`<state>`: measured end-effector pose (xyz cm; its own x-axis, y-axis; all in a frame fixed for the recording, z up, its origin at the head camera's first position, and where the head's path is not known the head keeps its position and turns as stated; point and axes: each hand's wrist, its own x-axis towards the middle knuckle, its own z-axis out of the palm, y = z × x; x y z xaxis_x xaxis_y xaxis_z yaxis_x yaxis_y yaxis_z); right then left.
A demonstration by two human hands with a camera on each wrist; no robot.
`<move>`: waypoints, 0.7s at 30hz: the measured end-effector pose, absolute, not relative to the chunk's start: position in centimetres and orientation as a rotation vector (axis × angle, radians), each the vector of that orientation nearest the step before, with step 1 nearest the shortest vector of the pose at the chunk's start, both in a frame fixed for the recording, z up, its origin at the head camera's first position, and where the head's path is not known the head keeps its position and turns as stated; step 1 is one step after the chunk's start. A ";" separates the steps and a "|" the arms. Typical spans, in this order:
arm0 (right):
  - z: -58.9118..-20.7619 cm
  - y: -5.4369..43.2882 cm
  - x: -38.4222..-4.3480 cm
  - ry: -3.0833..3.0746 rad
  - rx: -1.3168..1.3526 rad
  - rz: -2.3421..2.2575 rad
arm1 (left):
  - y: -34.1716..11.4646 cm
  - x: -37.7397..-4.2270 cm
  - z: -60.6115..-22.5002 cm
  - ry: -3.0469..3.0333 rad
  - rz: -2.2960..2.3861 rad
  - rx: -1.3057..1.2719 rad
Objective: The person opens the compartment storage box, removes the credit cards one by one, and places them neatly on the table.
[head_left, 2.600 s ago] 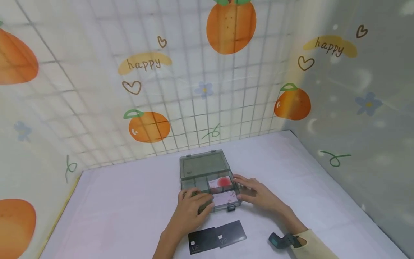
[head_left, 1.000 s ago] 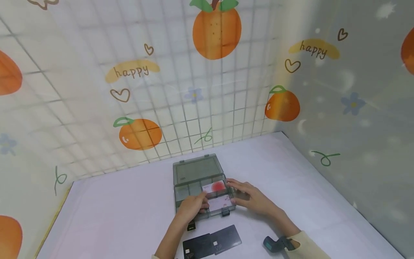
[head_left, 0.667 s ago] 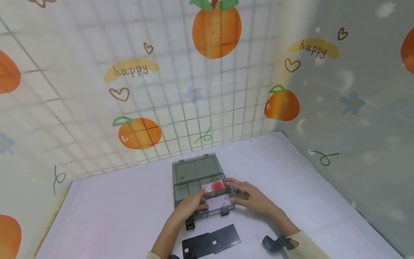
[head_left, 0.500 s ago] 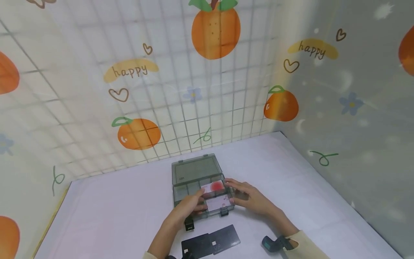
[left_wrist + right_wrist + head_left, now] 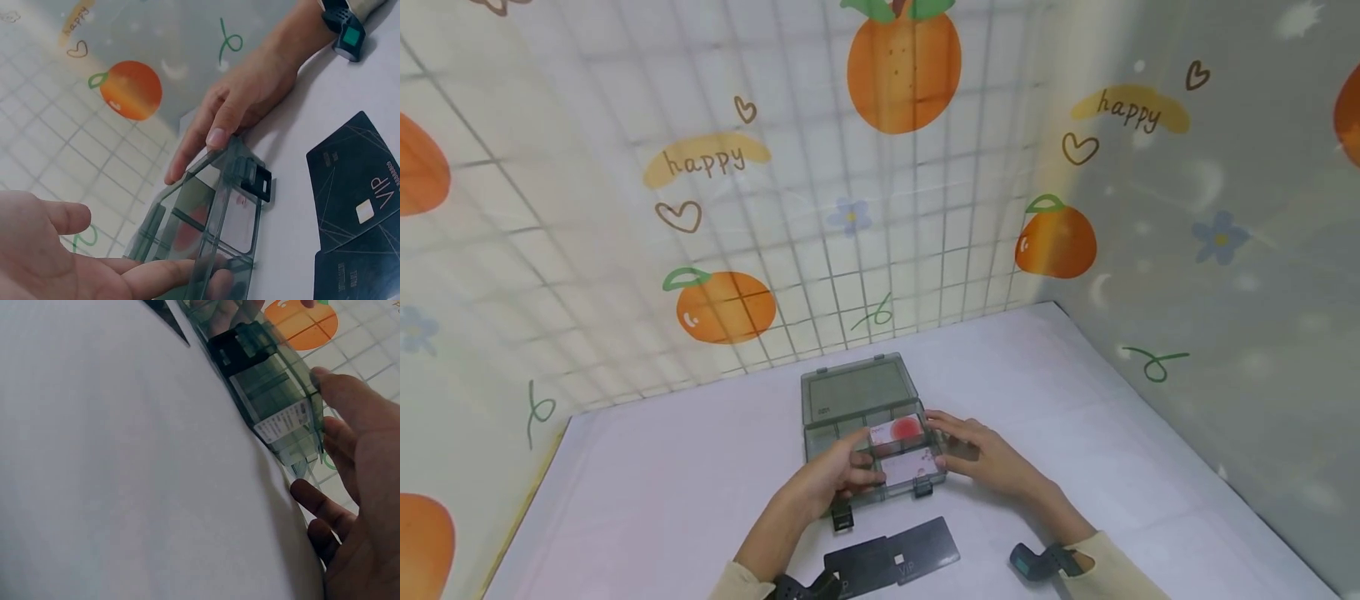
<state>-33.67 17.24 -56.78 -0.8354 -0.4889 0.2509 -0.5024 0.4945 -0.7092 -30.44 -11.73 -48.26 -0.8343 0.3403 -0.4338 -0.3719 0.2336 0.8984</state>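
A translucent grey-green plastic storage box (image 5: 857,392) lies with its lid folded back on the table. A card with a red circle (image 5: 897,429) is in its back right compartment. A pale card with small pink flowers (image 5: 910,465) is in the front right one. My left hand (image 5: 823,479) reaches over the box's left part, fingers dipping inside beside the pale card; in the left wrist view its thumb stands free and nothing shows between its fingers. My right hand (image 5: 988,454) holds the box's right end, thumb on the front corner, fingers along the side.
Two overlapping black VIP cards (image 5: 925,550) lie on the white table (image 5: 647,500) in front of the box. Black latches (image 5: 922,487) jut from the box's front. A patterned curtain (image 5: 820,150) hangs behind; another patterned sheet (image 5: 1225,292) stands at the right.
My left hand has turned from palm down over the front left compartments to thumb up, uncovering the left latch. My right hand stays at the box's right end. The head view has shifted slightly.
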 end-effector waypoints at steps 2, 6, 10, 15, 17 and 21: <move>-56.7 17.2 -33.7 -2.702 0.894 1.306 | -11.9 -30.5 -48.3 1.939 1.646 -0.034; -56.7 17.2 -33.7 -2.694 0.901 1.311 | -12.3 -30.4 -48.2 1.909 1.637 -0.041; -56.8 17.3 -33.8 -2.684 0.922 1.306 | -12.7 -30.4 -47.9 1.870 1.671 -0.027; -56.6 17.3 -33.8 -2.673 0.925 1.305 | -13.0 -30.3 -47.6 1.842 1.706 0.006; -56.7 17.3 -33.9 -2.680 0.920 1.300 | -12.8 -30.1 -47.7 1.876 1.708 0.016; -57.0 17.5 -33.9 -2.692 0.911 1.286 | -11.9 -29.5 -48.2 2.015 1.685 0.025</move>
